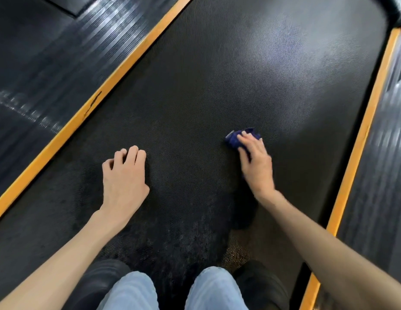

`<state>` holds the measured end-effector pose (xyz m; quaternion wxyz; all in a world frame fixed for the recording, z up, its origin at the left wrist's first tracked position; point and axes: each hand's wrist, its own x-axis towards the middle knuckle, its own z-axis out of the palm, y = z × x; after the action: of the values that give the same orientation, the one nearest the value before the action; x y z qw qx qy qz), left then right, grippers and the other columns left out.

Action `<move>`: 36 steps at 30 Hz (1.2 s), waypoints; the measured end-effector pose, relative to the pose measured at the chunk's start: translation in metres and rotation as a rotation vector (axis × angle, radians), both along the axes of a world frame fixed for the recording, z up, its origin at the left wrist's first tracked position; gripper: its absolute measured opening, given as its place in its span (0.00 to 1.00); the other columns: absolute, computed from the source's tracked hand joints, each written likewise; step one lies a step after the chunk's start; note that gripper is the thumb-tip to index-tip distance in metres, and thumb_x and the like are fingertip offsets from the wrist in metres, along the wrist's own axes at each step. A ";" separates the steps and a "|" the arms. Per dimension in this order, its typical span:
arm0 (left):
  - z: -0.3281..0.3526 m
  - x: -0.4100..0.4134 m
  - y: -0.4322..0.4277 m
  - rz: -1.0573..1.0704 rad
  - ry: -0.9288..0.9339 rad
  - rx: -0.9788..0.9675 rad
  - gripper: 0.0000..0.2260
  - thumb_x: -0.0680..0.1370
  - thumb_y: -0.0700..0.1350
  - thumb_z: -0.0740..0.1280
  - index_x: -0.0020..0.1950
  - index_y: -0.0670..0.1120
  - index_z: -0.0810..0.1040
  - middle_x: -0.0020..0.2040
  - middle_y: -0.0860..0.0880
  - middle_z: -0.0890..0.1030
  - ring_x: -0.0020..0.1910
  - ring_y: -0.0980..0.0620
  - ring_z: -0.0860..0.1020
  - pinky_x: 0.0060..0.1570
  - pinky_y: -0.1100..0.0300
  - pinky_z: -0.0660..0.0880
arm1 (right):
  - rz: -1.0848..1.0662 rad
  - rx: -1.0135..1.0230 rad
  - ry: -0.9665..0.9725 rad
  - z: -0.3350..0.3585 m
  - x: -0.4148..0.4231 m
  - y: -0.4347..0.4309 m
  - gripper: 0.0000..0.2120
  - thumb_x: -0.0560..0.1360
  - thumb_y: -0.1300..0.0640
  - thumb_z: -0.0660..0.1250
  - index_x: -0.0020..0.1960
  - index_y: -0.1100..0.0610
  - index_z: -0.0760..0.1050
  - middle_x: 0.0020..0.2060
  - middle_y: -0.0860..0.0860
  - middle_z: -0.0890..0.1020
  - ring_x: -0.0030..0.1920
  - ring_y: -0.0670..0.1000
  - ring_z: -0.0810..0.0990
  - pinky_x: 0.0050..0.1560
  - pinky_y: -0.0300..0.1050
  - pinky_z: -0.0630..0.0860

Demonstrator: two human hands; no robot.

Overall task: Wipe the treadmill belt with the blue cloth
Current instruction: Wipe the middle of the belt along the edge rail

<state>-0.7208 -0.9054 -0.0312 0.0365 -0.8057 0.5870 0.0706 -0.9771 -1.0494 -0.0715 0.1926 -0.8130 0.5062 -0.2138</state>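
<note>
The black textured treadmill belt (206,90) fills the middle of the head view. A bunched blue cloth (234,139) lies on the belt right of centre. My right hand (256,163) holds the cloth against the belt, fingers curled over it; most of the cloth is hidden under the fingers. My left hand (124,175) rests on the bare belt to the left, fingers bent at the tips and holding nothing.
Orange strips (101,97) border the belt on the left and on the right (360,139). Ribbed black side rails (45,61) lie outside them. My knees in light jeans (137,291) and dark shoes (260,285) are at the bottom edge.
</note>
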 end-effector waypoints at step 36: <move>0.003 -0.032 -0.043 -0.151 0.446 -0.189 0.24 0.66 0.27 0.62 0.61 0.40 0.77 0.62 0.44 0.77 0.62 0.45 0.75 0.63 0.50 0.69 | 0.294 0.074 0.044 0.002 0.015 0.114 0.16 0.76 0.59 0.63 0.63 0.56 0.75 0.65 0.51 0.75 0.68 0.48 0.70 0.72 0.46 0.60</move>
<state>-0.7531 -0.9480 -0.0283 -0.1641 -0.7238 0.6431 0.1885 -0.9625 -0.9350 -0.0694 0.2405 -0.8752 0.3933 -0.1467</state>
